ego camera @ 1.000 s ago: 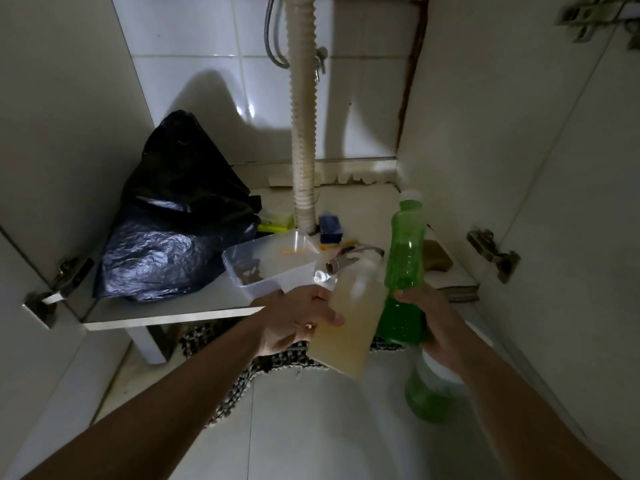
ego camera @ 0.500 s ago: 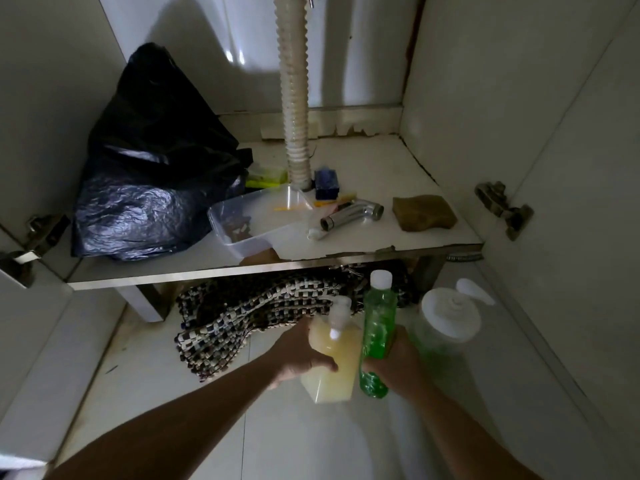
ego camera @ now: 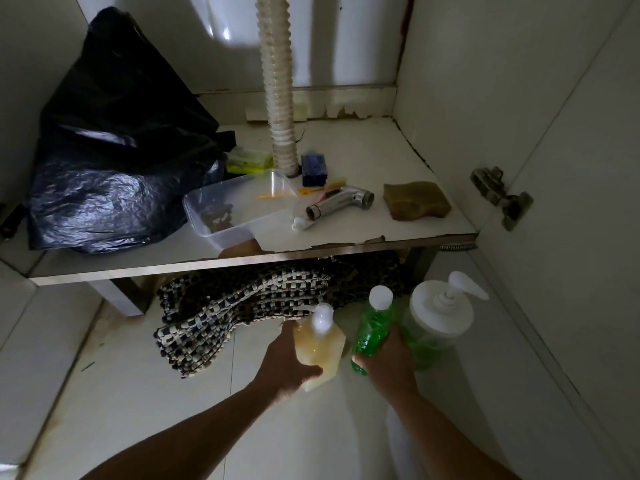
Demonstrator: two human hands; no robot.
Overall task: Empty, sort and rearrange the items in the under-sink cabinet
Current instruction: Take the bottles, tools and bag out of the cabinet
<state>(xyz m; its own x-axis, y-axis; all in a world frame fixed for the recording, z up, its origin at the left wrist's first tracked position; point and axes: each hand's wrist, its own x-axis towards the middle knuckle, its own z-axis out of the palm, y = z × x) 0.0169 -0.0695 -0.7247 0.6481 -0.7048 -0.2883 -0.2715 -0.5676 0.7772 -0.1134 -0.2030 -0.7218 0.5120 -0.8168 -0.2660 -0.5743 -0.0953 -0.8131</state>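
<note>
My left hand (ego camera: 282,363) grips a pale yellow bottle (ego camera: 320,348) with a white cap, low over the tiled floor in front of the cabinet. Beside it, my right hand (ego camera: 389,362) holds a slim green bottle (ego camera: 372,329) with a white cap. A green pump dispenser (ego camera: 438,317) with a white top stands on the floor just right of it. Inside the cabinet sit a black plastic bag (ego camera: 114,150), a clear plastic tray (ego camera: 239,206), a chrome sprayer head (ego camera: 341,202), a brown sponge (ego camera: 415,200), a blue block (ego camera: 313,166) and a yellow-green sponge (ego camera: 249,159).
A corrugated drain hose (ego camera: 278,81) drops to the cabinet floor (ego camera: 367,150). A woven checkered mat (ego camera: 242,313) lies bunched under the shelf edge and onto the floor. The open right cabinet door (ego camera: 571,237) carries a metal hinge (ego camera: 500,195).
Both hands have carried the yellow and green bottles out of the cabinet and down to the floor, next to the pump dispenser. The view has tilted downward.
</note>
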